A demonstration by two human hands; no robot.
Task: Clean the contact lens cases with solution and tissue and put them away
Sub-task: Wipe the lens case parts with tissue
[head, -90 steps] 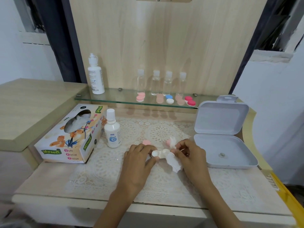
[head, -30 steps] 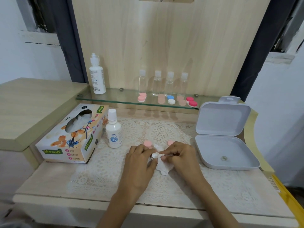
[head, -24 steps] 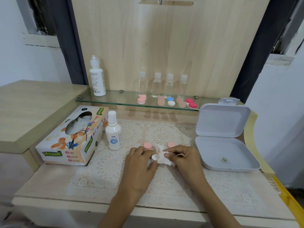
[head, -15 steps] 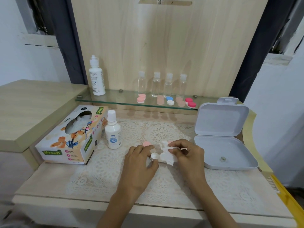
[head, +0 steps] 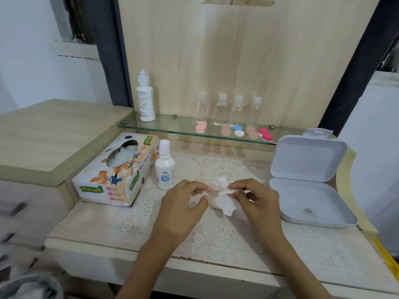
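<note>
My left hand (head: 183, 206) grips a white contact lens case (head: 194, 204) over the lace mat; my fingers and the tissue hide most of it. My right hand (head: 257, 199) pinches a crumpled white tissue (head: 224, 201) against the case's right end. A pink cap (head: 208, 187) peeks out just behind my left fingertips. The small solution bottle (head: 165, 169) stands capped to the left of my hands. More lens cases lie on the glass shelf (head: 172, 129): pink (head: 200, 127), blue and white (head: 238, 131), red (head: 266, 134).
A tissue box (head: 116, 171) lies at the left. An open white storage box (head: 306, 184) sits at the right, a small object in its base. A tall white bottle (head: 145, 98) and several clear bottles (head: 228, 108) stand on the shelf.
My right hand has kept working the tissue on the case, and the tissue now hangs lower and further right. My left hand still holds the case in the same spot.
</note>
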